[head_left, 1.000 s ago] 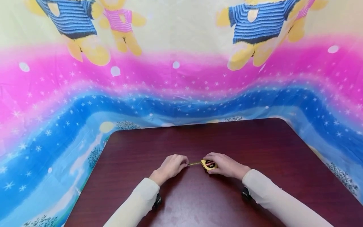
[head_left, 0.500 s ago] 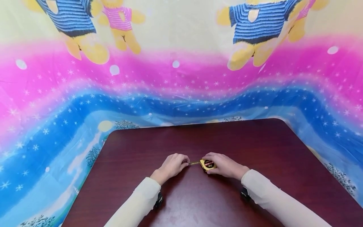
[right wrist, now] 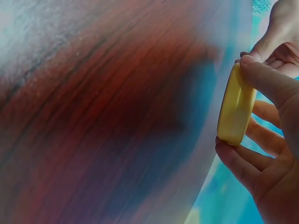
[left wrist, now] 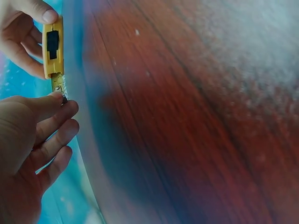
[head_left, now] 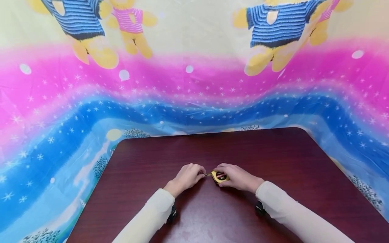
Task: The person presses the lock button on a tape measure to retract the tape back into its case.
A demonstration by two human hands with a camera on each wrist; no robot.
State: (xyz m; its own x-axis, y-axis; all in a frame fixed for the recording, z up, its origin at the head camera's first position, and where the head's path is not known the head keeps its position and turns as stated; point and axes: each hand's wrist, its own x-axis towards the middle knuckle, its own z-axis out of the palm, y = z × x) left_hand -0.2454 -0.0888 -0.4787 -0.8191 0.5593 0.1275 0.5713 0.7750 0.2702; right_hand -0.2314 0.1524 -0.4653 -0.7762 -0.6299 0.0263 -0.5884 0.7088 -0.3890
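A yellow tape measure (head_left: 219, 176) with a black and red round label is gripped by my right hand (head_left: 238, 177), thumb on one edge and fingers on the other. My left hand (head_left: 188, 177) pinches the metal end of the tape blade (head_left: 208, 174) between thumb and forefinger. Only a short bit of blade shows between the hand and the case. In the left wrist view, a black slide button (left wrist: 53, 44) sits on the yellow case's narrow side. From the right wrist, the plain yellow back of the case (right wrist: 236, 107) is visible, and the blade is hidden.
Below the hands lies a dark red-brown wooden table (head_left: 194, 209) with rounded far corners. A printed cloth (head_left: 188, 87) with teddy bears and snowflakes hangs behind and along both sides of it. Both forearms, in pale sleeves (head_left: 146, 216), wear dark wrist cameras.
The stretch of blade between the hands has grown shorter. My right hand has moved left with the case, and my left hand has shifted slightly right, both keeping their hold.
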